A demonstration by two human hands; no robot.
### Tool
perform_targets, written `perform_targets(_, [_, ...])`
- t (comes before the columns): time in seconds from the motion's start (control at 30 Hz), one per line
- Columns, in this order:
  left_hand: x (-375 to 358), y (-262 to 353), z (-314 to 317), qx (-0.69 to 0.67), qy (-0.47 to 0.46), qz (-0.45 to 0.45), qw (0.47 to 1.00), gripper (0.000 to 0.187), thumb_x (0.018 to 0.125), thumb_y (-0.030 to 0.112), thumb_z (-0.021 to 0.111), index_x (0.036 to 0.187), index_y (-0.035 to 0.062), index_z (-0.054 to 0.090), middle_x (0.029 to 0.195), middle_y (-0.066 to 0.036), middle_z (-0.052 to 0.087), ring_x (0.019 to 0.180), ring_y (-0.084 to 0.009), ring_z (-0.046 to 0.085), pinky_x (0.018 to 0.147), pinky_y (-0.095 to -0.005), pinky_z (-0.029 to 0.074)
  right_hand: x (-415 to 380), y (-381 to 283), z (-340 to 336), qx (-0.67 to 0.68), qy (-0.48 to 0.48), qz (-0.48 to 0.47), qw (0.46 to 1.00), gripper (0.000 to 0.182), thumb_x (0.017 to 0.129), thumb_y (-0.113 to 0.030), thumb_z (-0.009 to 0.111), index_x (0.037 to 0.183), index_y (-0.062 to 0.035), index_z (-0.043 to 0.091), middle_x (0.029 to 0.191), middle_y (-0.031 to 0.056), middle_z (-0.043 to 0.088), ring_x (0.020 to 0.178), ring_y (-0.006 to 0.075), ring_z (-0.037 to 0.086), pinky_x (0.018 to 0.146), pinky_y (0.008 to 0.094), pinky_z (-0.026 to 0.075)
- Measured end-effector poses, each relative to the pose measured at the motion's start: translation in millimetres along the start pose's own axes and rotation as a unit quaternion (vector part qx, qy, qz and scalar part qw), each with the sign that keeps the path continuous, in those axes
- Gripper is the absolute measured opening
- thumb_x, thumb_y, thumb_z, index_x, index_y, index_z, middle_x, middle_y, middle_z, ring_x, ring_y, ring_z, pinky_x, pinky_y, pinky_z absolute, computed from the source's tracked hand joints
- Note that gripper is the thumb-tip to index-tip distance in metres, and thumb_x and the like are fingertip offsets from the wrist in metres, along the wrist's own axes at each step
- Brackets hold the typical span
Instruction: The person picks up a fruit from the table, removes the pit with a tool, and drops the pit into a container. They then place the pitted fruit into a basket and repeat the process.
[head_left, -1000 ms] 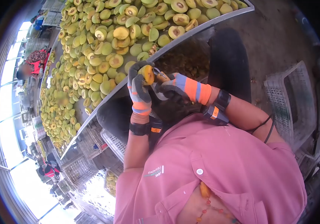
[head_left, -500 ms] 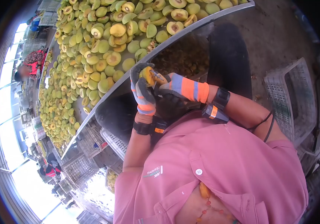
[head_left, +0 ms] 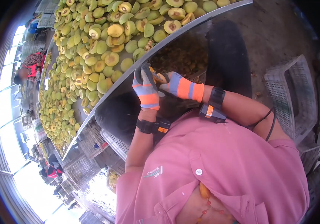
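Note:
My left hand (head_left: 145,86), in a grey, blue and orange glove, is closed around a piece of yellow fruit (head_left: 152,70); the fingers cover most of it. Against it, from the right, comes my right hand (head_left: 178,85), gloved alike, its fingers closed on a small tool with an orange-brown part (head_left: 160,77). The tool's exact kind is hard to make out, and its tip is hidden by the fruit and glove. Both hands meet just below the metal rim (head_left: 130,71) of a table heaped with halved yellow-green, peach-like fruit (head_left: 100,65).
Beneath the hands lies a dark heap of scraps (head_left: 182,56). A white plastic crate (head_left: 287,97) stands on the floor at the right, another crate (head_left: 115,143) beside my leg at the left. A person in red (head_left: 34,67) is across the table.
My left hand has turned so its back faces the camera, hiding more of the fruit. My right hand has shifted slightly left and stays close against it.

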State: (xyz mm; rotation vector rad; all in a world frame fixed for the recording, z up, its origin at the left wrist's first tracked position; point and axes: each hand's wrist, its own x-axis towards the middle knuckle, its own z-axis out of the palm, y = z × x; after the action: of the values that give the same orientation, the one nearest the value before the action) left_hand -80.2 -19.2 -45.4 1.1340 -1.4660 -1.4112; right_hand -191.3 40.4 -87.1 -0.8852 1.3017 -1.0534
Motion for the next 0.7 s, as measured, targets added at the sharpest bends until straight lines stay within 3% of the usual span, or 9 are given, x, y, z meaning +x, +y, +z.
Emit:
perform_targets(0.03, [-4.9, 5.1, 10.9, -0.039, 0.021, -0.014, 0.999, 0.022, 0.098, 0.007, 0.046, 0.115, -0.0029, 0.056, 0.104, -0.008, 0.062, 0.091, -0.0146, 0.058, 0.080, -0.0280, 0.049, 1.4, 7.9, 1.5, 0.033, 0.004, 0.000, 0.999, 0.034, 0.076, -0.025, 0.069, 0.090, 0.0056, 0.066, 0.073, 0.0120, 0.066, 0.067, 0.0191, 0.062, 0.061, 0.0340, 0.049])
perform_targets(0.1, [-9.7, 4.1, 13.2, 0.006, -0.003, 0.010, 1.000, 0.021, 0.097, 0.007, 0.047, 0.113, -0.0029, 0.057, 0.103, -0.008, 0.061, 0.091, -0.0145, 0.058, 0.080, -0.0275, 0.049, 2.4, 12.5, 6.0, 0.099, 0.008, 0.000, 0.995, 0.034, 0.076, -0.026, 0.070, 0.091, 0.0042, 0.067, 0.075, 0.0114, 0.067, 0.067, 0.0180, 0.061, 0.061, 0.0348, 0.048])
perform_targets(0.23, [0.3, -11.0, 0.9, 0.126, -0.036, 0.112, 0.985, 0.022, 0.088, 0.003, 0.058, 0.109, -0.0017, 0.060, 0.103, -0.012, 0.063, 0.087, -0.0191, 0.061, 0.078, -0.0303, 0.050, -7.3, -4.6, -6.7, 0.041, -0.025, 0.066, 0.997, 0.034, 0.077, -0.027, 0.071, 0.091, 0.0037, 0.067, 0.075, 0.0113, 0.067, 0.066, 0.0170, 0.061, 0.061, 0.0341, 0.049])
perform_targets(0.4, [4.7, 3.4, -12.2, 0.217, -0.068, 0.150, 0.962, 0.024, 0.084, 0.004, 0.061, 0.107, -0.0024, 0.061, 0.096, -0.014, 0.064, 0.085, -0.0242, 0.063, 0.078, -0.0324, 0.051, 3.3, -1.5, -6.7, 0.009, -0.052, 0.062, 0.997, 0.036, 0.078, -0.029, 0.071, 0.090, 0.0044, 0.066, 0.074, 0.0117, 0.066, 0.066, 0.0173, 0.063, 0.058, 0.0344, 0.050])
perform_targets(0.5, [9.6, 2.7, -19.8, 0.252, -0.089, 0.166, 0.949, 0.024, 0.083, 0.004, 0.063, 0.106, -0.0022, 0.062, 0.093, -0.014, 0.065, 0.083, -0.0262, 0.064, 0.077, -0.0336, 0.051, -8.8, -36.8, -15.5, -0.027, -0.094, 0.120, 0.988, 0.038, 0.077, -0.032, 0.071, 0.088, 0.0043, 0.066, 0.072, 0.0112, 0.065, 0.063, 0.0172, 0.062, 0.054, 0.0345, 0.049])
perform_targets(0.53, [11.6, 0.8, -19.9, 0.258, -0.096, 0.171, 0.946, 0.023, 0.083, 0.005, 0.063, 0.105, -0.0021, 0.062, 0.092, -0.015, 0.066, 0.083, -0.0270, 0.065, 0.077, -0.0341, 0.051, -8.4, -34.8, -15.4, -0.020, -0.090, 0.118, 0.989, 0.037, 0.077, -0.031, 0.071, 0.088, 0.0043, 0.066, 0.072, 0.0110, 0.065, 0.062, 0.0173, 0.062, 0.053, 0.0341, 0.048])
perform_targets(0.63, [10.8, -3.6, -17.4, 0.072, -0.100, 0.025, 0.992, 0.024, 0.082, 0.005, 0.065, 0.105, -0.0009, 0.062, 0.094, -0.016, 0.066, 0.086, -0.0288, 0.065, 0.078, -0.0342, 0.051, -2.0, -13.2, -11.7, 0.008, -0.055, 0.079, 0.995, 0.034, 0.078, -0.029, 0.071, 0.087, 0.0036, 0.066, 0.070, 0.0098, 0.064, 0.058, 0.0170, 0.060, 0.049, 0.0329, 0.047])
perform_targets(0.7, [12.6, -4.9, -13.6, 0.164, -0.074, 0.102, 0.978, 0.024, 0.083, 0.006, 0.065, 0.105, -0.0001, 0.062, 0.094, -0.015, 0.066, 0.087, -0.0281, 0.065, 0.078, -0.0333, 0.051, 9.7, 14.1, 1.6, 0.051, -0.013, 0.001, 0.999, 0.029, 0.079, -0.026, 0.070, 0.085, 0.0019, 0.065, 0.069, 0.0084, 0.063, 0.055, 0.0162, 0.059, 0.046, 0.0320, 0.046])
